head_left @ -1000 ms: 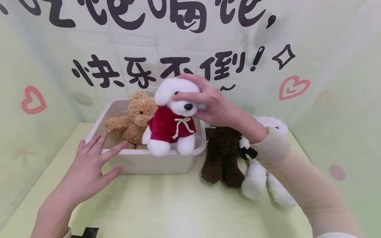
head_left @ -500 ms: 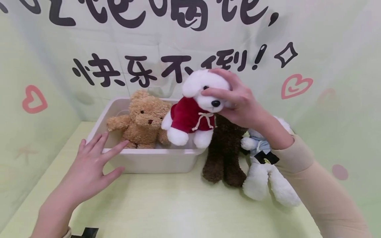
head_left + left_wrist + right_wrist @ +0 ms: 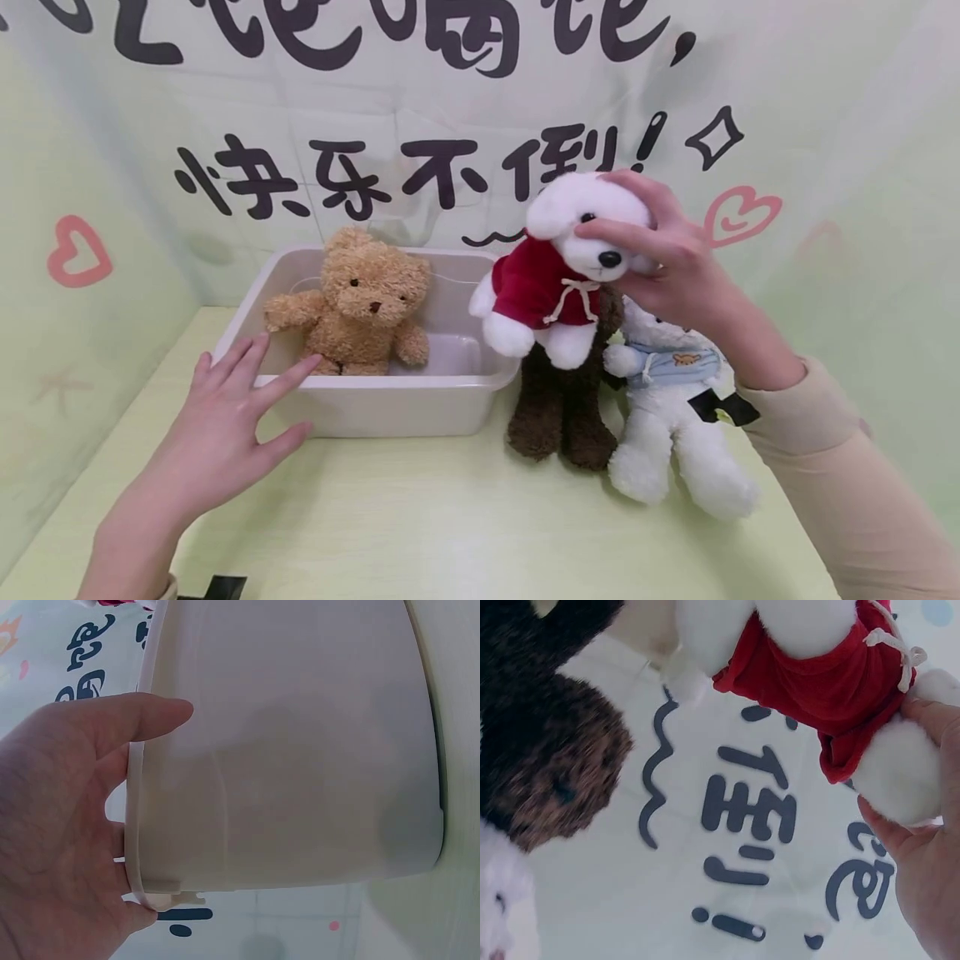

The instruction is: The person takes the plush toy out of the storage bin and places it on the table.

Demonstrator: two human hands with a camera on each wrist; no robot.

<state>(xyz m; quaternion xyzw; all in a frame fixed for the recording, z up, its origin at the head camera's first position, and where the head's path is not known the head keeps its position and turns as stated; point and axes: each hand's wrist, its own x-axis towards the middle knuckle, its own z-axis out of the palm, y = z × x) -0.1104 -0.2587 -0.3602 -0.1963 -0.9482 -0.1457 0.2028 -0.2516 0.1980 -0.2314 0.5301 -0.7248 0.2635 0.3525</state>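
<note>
My right hand [image 3: 667,250] grips the head of a white plush dog [image 3: 525,279] in a red hoodie with a cream drawstring. The dog is held up, overlapping the bin's right end and a dark brown plush toy [image 3: 536,417] in the head view. My left hand [image 3: 225,412] holds the near left rim of a pale plastic bin [image 3: 390,408]. In the left wrist view its thumb [image 3: 161,712] lies over the bin's outer wall, the other fingers behind the rim. A tan teddy bear [image 3: 367,300] sits inside the bin, facing me.
Right of the bin, the brown plush toy leans beside a white plush toy [image 3: 675,442] in a light blue top. Both are on the pale wooden table [image 3: 420,517]. A printed backdrop [image 3: 420,100] with lettering stands right behind.
My right hand has carried the plush dog rightward, from over the bin to in front of the brown plush toy. The teddy bear now shows fully. My left hand stays put.
</note>
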